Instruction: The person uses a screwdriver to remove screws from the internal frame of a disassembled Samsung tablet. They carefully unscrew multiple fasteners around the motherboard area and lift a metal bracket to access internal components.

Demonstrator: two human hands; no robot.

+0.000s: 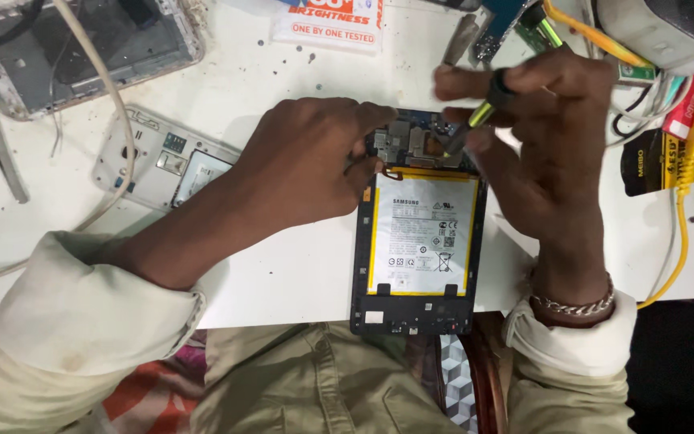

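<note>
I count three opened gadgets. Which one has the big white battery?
The dark tablet between both hands; the white frame and grey shell show no battery.

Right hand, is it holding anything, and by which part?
The right hand holds a screwdriver by its black and yellow-green handle, tip on the opened tablet. The left hand holds nothing; it presses on the tablet's upper edge.
</note>
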